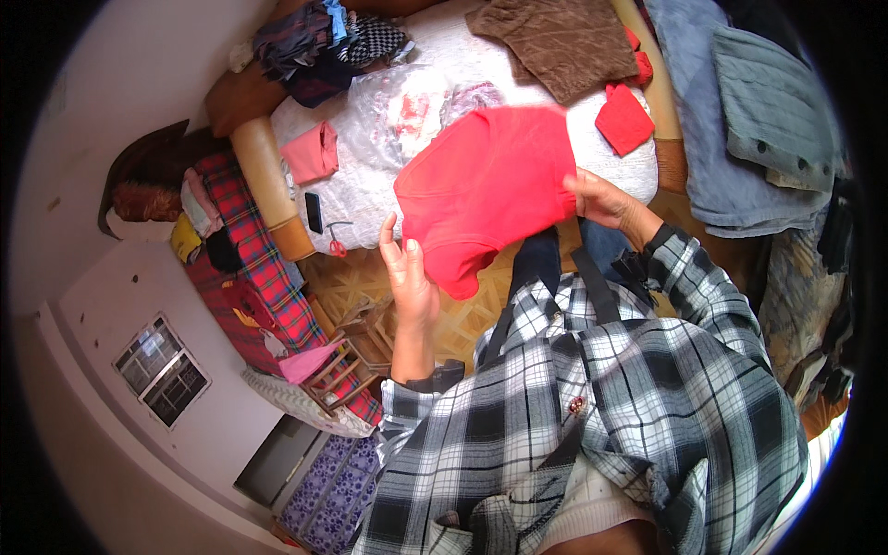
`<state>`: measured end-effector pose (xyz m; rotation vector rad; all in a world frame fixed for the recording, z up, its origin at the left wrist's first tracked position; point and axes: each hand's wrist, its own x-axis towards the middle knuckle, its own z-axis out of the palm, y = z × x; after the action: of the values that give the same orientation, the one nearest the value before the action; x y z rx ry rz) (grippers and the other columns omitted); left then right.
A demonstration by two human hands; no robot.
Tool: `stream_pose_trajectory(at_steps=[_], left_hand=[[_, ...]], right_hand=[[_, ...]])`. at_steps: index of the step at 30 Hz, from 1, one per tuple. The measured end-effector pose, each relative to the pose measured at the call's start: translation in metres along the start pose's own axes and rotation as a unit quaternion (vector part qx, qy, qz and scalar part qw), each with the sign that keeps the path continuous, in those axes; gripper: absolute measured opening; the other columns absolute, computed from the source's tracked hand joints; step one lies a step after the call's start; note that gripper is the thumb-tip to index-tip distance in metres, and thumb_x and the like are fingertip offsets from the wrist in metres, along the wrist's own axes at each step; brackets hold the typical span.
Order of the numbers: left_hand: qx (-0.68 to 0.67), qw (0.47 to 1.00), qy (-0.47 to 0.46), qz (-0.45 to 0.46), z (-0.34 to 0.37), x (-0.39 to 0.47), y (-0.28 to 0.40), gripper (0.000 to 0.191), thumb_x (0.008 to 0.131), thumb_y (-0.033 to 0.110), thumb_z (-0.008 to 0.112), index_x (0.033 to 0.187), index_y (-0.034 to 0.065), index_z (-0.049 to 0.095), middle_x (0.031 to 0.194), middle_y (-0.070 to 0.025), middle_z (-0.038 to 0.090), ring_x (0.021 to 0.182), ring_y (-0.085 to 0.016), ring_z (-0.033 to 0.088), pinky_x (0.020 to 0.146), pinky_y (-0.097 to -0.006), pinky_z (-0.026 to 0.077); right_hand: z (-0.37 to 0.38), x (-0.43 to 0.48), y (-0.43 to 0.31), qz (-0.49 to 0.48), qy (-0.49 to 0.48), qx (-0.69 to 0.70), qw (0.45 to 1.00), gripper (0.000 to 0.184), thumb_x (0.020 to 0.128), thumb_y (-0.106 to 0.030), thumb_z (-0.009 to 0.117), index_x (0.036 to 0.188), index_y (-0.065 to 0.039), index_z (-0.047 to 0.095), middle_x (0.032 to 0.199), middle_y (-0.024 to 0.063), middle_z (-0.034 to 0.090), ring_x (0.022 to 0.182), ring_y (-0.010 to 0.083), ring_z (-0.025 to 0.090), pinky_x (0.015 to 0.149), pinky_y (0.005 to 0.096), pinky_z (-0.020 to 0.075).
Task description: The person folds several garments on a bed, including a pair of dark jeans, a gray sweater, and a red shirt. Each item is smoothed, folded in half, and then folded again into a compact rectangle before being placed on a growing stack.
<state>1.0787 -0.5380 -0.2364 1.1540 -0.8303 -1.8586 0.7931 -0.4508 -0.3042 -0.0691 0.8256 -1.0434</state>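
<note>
A red cloth garment (485, 184) is spread between my two hands, above the front edge of a white-covered sofa seat (624, 177). My left hand (409, 277) is at the garment's lower left side, its fingers raised and apart; whether it grips the cloth is hard to see. At the right edge, my right hand (598, 198) pinches the fabric between thumb and fingers. Behind the garment lie clear plastic bags (388, 111) with red and white contents. A folded red cloth (624, 119) rests to the right, and a folded pink cloth (312, 154) to the left.
Red-handled scissors (338, 239) and a dark phone (313, 213) lie at the seat's left front. A brown textile (562, 45) is at the back right, and piled clothes (312, 45) are at the back left. Grey blankets (770, 111) lie on the right; a wooden chair (347, 368) stands lower left.
</note>
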Motion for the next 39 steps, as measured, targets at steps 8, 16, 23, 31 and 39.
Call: stream_pose_trajectory(at_steps=[8, 16, 23, 31, 39], left_hand=[[0.181, 0.981, -0.053, -0.048, -0.029, 0.004, -0.008, 0.042, 0.096, 0.006, 0.044, 0.137, 0.0008, 0.039, 0.142, -0.0091, 0.039, 0.127, -0.016, 0.04, 0.106, -0.0307, 0.031], [0.348, 0.925, -0.142, 0.049, -0.013, 0.02, -0.014, 0.053, 0.09, -0.002, 0.047, 0.141, -0.0018, 0.032, 0.145, -0.0109, 0.035, 0.133, -0.018, 0.033, 0.109, -0.0302, 0.024], [0.323, 0.931, -0.132, 0.104, -0.008, 0.106, -0.071, 0.067, 0.085, 0.003, 0.059, 0.144, 0.0032, 0.026, 0.144, -0.0153, 0.034, 0.127, -0.023, 0.041, 0.103, -0.033, 0.035], [0.494, 0.846, -0.08, -0.183, -0.059, 0.111, -0.226, 0.076, 0.074, 0.021, 0.073, 0.137, 0.0025, 0.035, 0.12, -0.0197, 0.054, 0.093, -0.024, 0.061, 0.083, -0.0345, 0.049], [0.333, 0.826, -0.012, -0.454, -0.05, 0.043, -0.283, 0.076, 0.08, 0.021, 0.071, 0.141, 0.0096, 0.028, 0.13, -0.0118, 0.05, 0.107, -0.019, 0.056, 0.077, -0.0364, 0.052]], right_hand=[[-0.014, -0.002, 0.007, -0.041, 0.057, -0.006, 0.998, 0.059, 0.085, -0.006, 0.062, 0.137, -0.003, 0.034, 0.128, 0.0109, 0.052, 0.113, 0.0184, 0.055, 0.097, 0.032, 0.0442], [-0.016, -0.024, 0.003, -0.09, 0.104, -0.071, 0.988, 0.054, 0.09, -0.009, 0.058, 0.138, -0.004, 0.033, 0.131, 0.009, 0.05, 0.115, 0.0178, 0.053, 0.098, 0.0319, 0.0439], [-0.071, -0.014, 0.035, -0.137, 0.2, -0.152, 0.958, 0.056, 0.091, -0.016, 0.059, 0.139, -0.007, 0.032, 0.132, 0.0047, 0.048, 0.121, 0.0157, 0.046, 0.101, 0.0324, 0.0381], [-0.182, -0.022, 0.121, 0.192, 0.279, -0.32, 0.885, 0.049, 0.083, -0.016, 0.067, 0.128, -0.008, 0.049, 0.103, 0.0057, 0.058, 0.089, 0.0146, 0.056, 0.069, 0.0288, 0.0482], [-0.218, -0.027, 0.075, 0.072, 0.46, -0.259, 0.846, 0.042, 0.087, -0.02, 0.062, 0.125, -0.007, 0.048, 0.097, 0.0063, 0.061, 0.085, 0.0159, 0.061, 0.066, 0.029, 0.0494]])
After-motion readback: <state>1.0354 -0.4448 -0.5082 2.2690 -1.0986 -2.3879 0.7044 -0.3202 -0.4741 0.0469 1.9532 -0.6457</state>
